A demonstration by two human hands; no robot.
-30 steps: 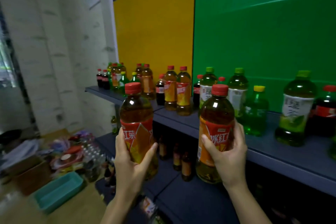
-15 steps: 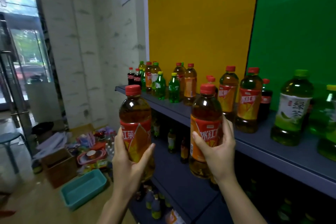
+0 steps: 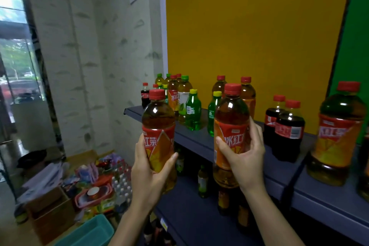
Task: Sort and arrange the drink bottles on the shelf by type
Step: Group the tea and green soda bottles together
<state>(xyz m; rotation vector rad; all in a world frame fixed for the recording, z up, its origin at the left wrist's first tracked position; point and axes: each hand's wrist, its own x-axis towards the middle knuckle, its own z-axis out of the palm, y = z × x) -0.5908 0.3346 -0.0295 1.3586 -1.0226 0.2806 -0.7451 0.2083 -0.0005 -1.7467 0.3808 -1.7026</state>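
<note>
Well, fingers were clamped on both: left hand (image 3: pixel 147 170) gripped the left tea bottle (image 3: pixel 158 124), right hand (image 3: pixel 246 158) the right tea bottle (image 3: pixel 231 120), upright before the shelf (image 3: pixel 194 138). Smartest was landing them flat beside the matching tea bottle (image 3: pixel 337 138).

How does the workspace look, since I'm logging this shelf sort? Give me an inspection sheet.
surface: dark shelf, bottle types mixed on it.
job's things: left tea bottle and right tea bottle held off the shelf; cola bottles and green soda bottles standing on it.
clutter: cardboard box, teal bin, wrappers on the floor.
grippers: left hand grips left tea bottle; right hand grips right tea bottle.
cables: nothing seen.
surroundings: yellow panel, green panel, glass door.
</note>
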